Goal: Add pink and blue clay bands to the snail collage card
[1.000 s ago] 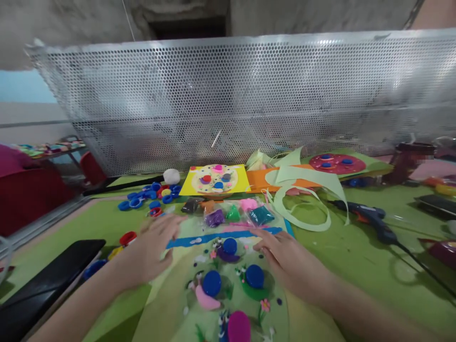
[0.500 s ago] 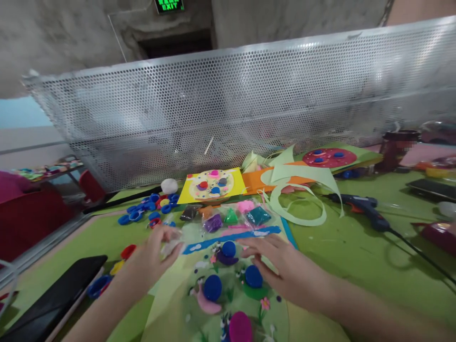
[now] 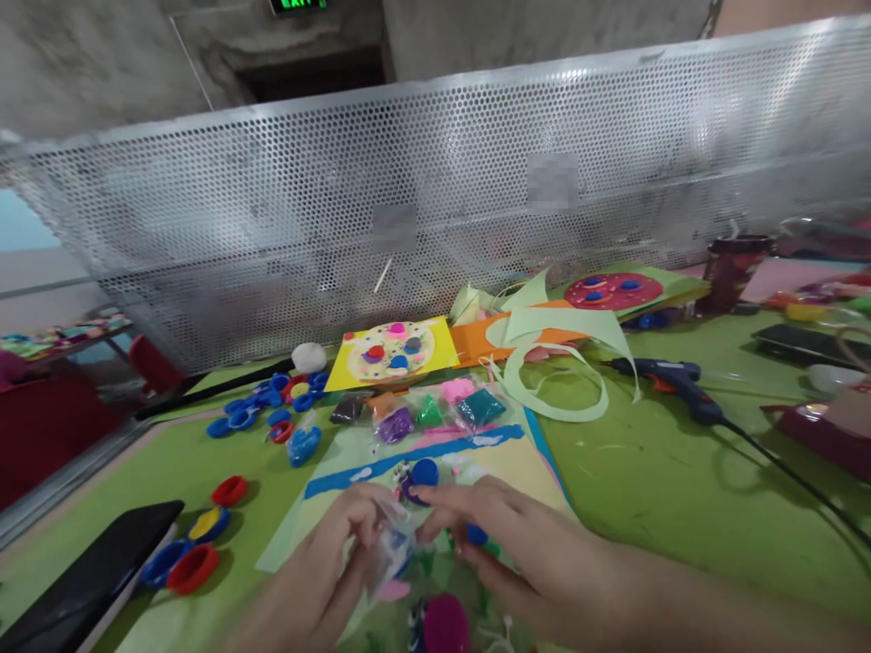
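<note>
My left hand (image 3: 340,553) is closed on a small clear plastic bag (image 3: 389,555) with something whitish inside, slightly blurred. My right hand (image 3: 531,544) reaches in from the other side, fingers bent and apart, its fingertips beside the bag; whether they touch it I cannot tell. Both hands are over a craft picture with a blue strip (image 3: 435,460) across its top. On the picture are snails with bottle-cap shells: a purple snail with a blue cap (image 3: 425,473) and one with a magenta cap (image 3: 445,624). Other snails are partly hidden by my hands.
Clay packets, including a teal packet (image 3: 481,408) and a blue packet (image 3: 304,444), lie beyond the picture. Loose bottle caps (image 3: 194,569) and a black phone (image 3: 92,576) are at left. A glue gun (image 3: 670,381) with its cord lies right, near pale green paper scraps (image 3: 558,413).
My left hand has moved right with the plastic bag, over the picture. My right hand has come lower and closer to it. The blue packet and left-hand caps are now uncovered.
</note>
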Demonstrator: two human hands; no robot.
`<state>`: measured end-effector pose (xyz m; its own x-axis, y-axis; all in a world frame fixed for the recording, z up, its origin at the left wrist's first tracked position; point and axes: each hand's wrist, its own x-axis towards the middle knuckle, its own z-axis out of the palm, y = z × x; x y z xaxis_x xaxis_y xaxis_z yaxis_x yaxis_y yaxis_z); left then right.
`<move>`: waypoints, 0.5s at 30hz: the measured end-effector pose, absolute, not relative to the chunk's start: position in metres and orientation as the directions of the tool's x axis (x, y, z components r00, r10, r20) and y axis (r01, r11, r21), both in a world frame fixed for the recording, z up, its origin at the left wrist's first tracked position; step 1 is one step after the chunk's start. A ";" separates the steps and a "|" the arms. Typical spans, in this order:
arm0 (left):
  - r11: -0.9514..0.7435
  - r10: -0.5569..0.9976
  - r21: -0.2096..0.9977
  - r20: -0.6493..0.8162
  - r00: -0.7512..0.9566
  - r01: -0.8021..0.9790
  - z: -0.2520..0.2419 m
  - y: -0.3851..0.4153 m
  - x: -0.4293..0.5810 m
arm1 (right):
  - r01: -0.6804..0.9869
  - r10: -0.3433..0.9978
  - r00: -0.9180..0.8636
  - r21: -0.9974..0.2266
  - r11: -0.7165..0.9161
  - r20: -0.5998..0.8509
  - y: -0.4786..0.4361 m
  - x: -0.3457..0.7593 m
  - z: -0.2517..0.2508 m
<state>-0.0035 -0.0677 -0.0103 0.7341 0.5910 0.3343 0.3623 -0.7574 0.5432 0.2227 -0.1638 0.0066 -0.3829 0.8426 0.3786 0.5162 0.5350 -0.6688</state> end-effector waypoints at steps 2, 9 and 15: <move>-0.700 0.615 0.618 0.266 0.742 0.358 -0.010 -0.073 0.000 | 0.523 0.808 -0.430 -0.619 0.586 0.402 -0.164 0.221 0.007; -0.691 0.617 0.620 0.239 0.749 0.372 -0.016 -0.082 0.005 | 0.714 0.872 -0.438 -0.504 0.486 0.220 -0.165 0.214 0.012; -0.743 0.579 0.599 0.350 0.736 0.300 -0.019 -0.082 0.005 | 0.764 0.923 -0.382 -0.546 0.344 0.047 -0.168 0.212 0.012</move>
